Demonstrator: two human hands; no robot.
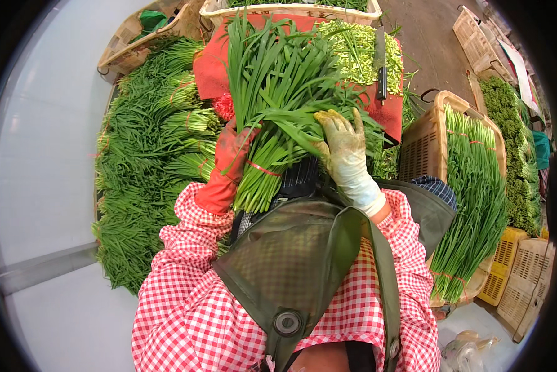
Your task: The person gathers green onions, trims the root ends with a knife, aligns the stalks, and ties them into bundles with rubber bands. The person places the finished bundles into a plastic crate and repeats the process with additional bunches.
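Note:
A large bunch of garlic chives (283,79) lies before me, its leaves fanned over a red cloth (210,63) and its pale stem ends towards my lap. A red band (263,168) goes around the stems. My left hand (231,151), in a red rubber glove, grips the bunch's left side just above the band; leaves hide some fingertips. On the right side, my right hand (346,146) wears a stained white glove. Its fingers are spread against the leaves, and some leaves cross near the thumb. A kitchen knife (381,65) rests on chopped pale stem pieces (353,51) beyond.
Banded chive bunches (134,153) are piled at my left beside a pale wall (46,139). A plastic crate (422,144) at my right holds long chives (474,195). More crates stand at the far end, including a white one (288,10), and yellow ones (502,260) at lower right.

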